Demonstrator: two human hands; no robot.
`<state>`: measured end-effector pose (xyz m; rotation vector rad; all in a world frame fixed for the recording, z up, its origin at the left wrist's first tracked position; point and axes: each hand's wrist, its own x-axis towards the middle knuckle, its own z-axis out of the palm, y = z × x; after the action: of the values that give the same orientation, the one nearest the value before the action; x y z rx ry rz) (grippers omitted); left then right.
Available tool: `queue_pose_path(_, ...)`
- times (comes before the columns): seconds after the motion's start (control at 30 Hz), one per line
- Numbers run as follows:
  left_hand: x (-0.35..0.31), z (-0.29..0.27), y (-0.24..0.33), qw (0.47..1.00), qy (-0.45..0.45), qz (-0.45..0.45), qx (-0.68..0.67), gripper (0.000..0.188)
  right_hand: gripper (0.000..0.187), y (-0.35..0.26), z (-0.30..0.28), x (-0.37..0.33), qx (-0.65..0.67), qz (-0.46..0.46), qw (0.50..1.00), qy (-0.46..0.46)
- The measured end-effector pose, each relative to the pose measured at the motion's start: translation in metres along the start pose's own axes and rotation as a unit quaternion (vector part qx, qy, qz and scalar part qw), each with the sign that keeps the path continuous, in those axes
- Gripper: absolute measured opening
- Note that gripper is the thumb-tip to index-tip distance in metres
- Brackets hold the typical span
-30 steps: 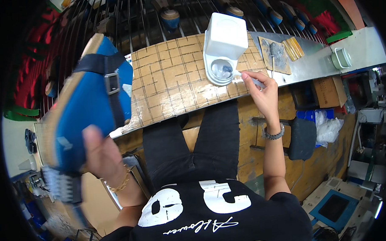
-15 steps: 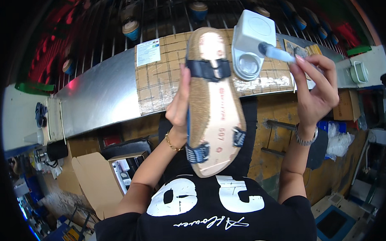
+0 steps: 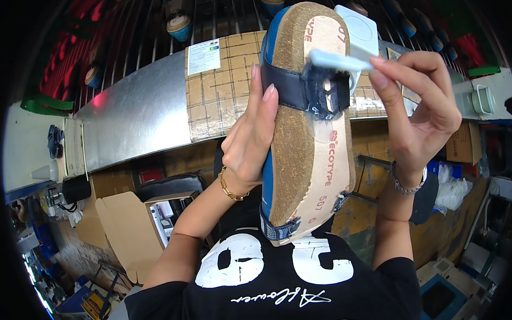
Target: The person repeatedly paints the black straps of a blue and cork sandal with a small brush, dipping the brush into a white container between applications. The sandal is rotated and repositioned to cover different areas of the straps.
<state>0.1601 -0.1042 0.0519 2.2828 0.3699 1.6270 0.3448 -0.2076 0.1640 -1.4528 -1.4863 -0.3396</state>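
Note:
My left hand [image 3: 248,140] grips a sandal [image 3: 295,153] by its side, holding it up over the bench with its underside facing me. The sandal has a brown cork-like edge, a pale insole board and a blue last showing along its left side. Dark strap ends [image 3: 328,92] are folded onto the board, and a wet sheen shows around them. Between thumb and fingers, my right hand [image 3: 423,112] pinches a brush [image 3: 343,61] with a whitish handle. Its head is at the folded strap ends; the bristles are blurred. The sandal partly hides a white pot [image 3: 358,29].
Taped cardboard [image 3: 225,90] covers part of the metal bench [image 3: 136,116]. Beyond it runs a rack of bars with several blue lasts [image 3: 178,27]. An opened carton [image 3: 123,235] stands at lower left, and white plastic bags [image 3: 453,191] lie at right.
The brush has moved left from the white pot onto the sandal's strap ends. My left hand has raised the sandal nearer and tilted it, exposing more of its blue side.

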Motion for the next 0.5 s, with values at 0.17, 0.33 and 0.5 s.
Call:
queue_pose_path(0.17,0.002,-0.006,0.000,1.000,0.003,0.017,0.003,0.063,0.030,0.005,-0.005,0.004,0.011,-0.071,0.997,-0.011)
queue_pose_path(0.33,0.003,-0.011,0.001,1.000,0.002,0.029,0.004,0.057,0.029,0.005,-0.011,0.004,0.039,-0.064,0.996,-0.057)
queue_pose_path(0.5,0.003,-0.012,0.001,0.999,0.003,0.038,0.001,0.051,0.029,0.003,-0.016,0.007,0.054,-0.054,0.993,-0.089)
